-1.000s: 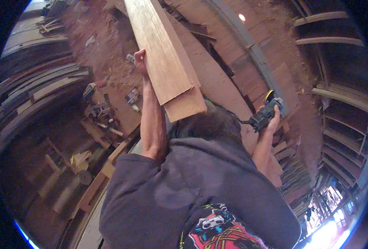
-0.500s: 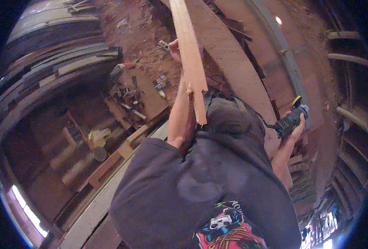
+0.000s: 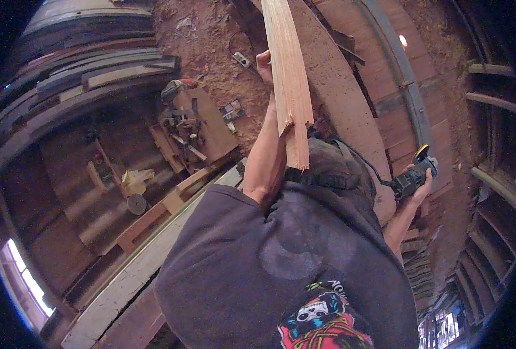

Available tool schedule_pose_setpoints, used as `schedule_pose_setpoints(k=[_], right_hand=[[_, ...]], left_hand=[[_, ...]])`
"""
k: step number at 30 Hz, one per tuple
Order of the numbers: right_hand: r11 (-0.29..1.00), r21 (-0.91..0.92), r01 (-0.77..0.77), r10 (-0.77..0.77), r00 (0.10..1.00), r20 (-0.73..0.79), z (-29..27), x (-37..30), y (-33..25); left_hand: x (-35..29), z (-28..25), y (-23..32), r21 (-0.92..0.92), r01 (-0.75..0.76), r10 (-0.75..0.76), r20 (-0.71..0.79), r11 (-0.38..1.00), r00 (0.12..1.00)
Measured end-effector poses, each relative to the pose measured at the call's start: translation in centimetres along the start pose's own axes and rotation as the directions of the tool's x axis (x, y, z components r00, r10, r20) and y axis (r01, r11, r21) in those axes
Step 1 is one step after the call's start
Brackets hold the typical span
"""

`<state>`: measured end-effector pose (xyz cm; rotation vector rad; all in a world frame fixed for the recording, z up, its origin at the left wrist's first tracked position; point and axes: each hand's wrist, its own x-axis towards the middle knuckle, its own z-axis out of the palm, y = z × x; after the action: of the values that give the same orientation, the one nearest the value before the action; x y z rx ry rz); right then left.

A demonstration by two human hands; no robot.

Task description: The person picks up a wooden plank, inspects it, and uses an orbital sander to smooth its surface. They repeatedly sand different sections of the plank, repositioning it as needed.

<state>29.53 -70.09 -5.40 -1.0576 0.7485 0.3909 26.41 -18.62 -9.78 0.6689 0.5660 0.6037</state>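
A long pale wooden plank (image 3: 290,70) runs from the top of the picture down toward my waist, its near end notched and splintered. My left hand (image 3: 265,67) is closed around the plank's left edge from below; most of its fingers are hidden behind the wood. Out to the right, my right hand (image 3: 425,185) grips the dark body of an angle grinder (image 3: 410,181). A yellow disc (image 3: 422,153) shows at the grinder's head, apart from the plank. The tool's dark cord (image 3: 362,157) trails back toward my waist.
Long boards (image 3: 342,87) lie on the dusty reddish ground ahead. A grey beam (image 3: 415,107) stretches along the right. At left, a wooden panel (image 3: 217,136) carries several tools, beside stacked planks (image 3: 95,75). A socket block (image 3: 241,59) with a cable lies near my left hand.
The plank has shifted slightly right and tilted, showing more of its broad face. My right hand and the grinder are slightly lower in the picture. The whole view has turned a little.
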Motion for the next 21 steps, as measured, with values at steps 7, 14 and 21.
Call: schedule_pose_setpoints(k=[7, 14, 21], right_hand=[[0.999, 0.045, 0.005, -0.002, 0.998, -0.062, 0.2, 0.0, 0.2], [0.999, 0.035, -0.022, 0.022, 1.000, 0.012, -0.9, 0.7, 0.3], [0.995, 0.090, -0.036, 0.037, 0.999, -0.018, -0.4, 0.2, 0.4]], left_hand=[[-0.2, 0.2, -0.1, 0.006, 0.004, -0.004, 0.002, 1.000, 1.000], [-0.6, 0.0, 0.0, 0.018, 0.003, -0.003, -0.001, 1.000, 1.000], [-0.4, 0.0, -0.2, 0.024, 0.014, -0.014, 0.004, 1.000, 1.000]])
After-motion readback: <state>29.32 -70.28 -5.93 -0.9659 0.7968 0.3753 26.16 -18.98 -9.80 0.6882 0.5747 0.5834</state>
